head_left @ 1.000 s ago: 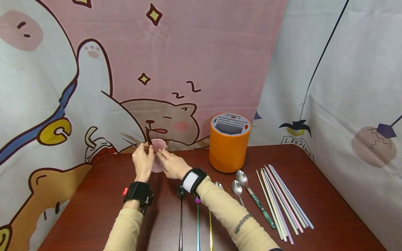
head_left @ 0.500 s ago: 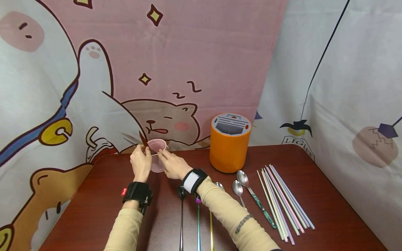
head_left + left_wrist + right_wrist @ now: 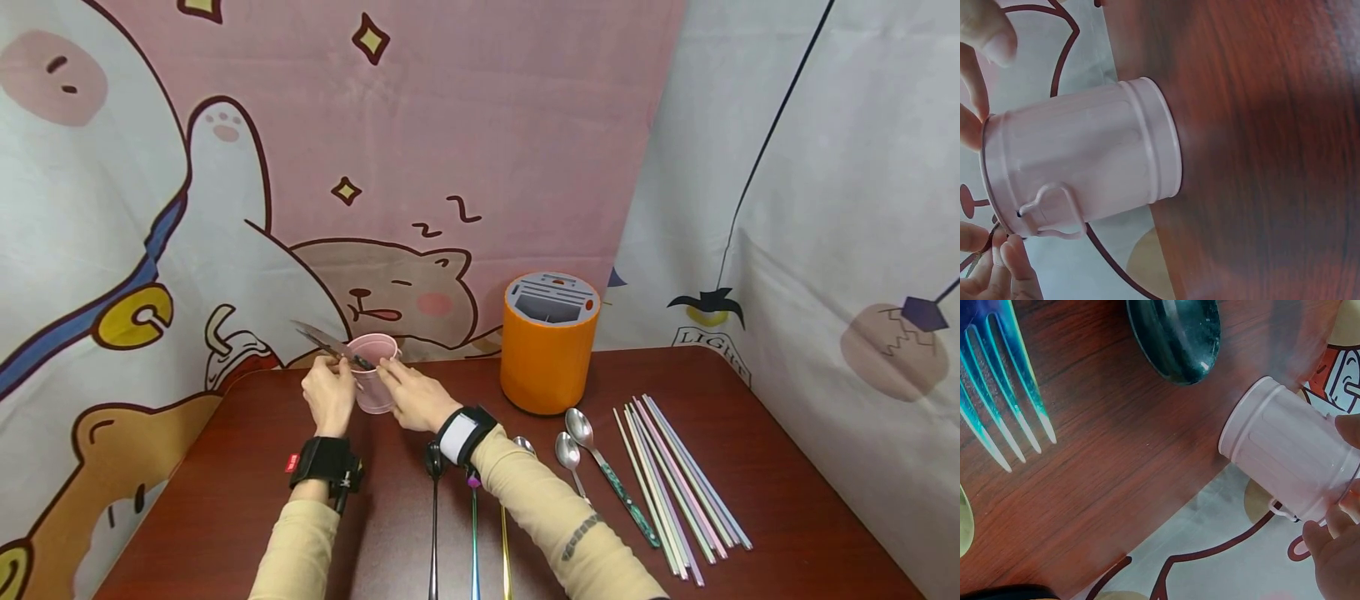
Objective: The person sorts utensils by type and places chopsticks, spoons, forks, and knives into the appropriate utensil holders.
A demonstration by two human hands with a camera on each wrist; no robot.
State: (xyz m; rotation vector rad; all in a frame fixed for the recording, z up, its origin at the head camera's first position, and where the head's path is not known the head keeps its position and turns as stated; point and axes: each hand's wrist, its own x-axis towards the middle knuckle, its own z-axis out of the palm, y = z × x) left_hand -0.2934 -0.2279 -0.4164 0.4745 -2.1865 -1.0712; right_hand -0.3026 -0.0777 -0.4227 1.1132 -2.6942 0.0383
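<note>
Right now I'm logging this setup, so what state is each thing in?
pink bucket: upright on the table, steadied at the rim by the right hand
dark utensil: pinched by the left hand, tilted left, lower end in the bucket
orange holder: upright, top slots look empty
spoons: lying flat
straws: lying flat, bundled
</note>
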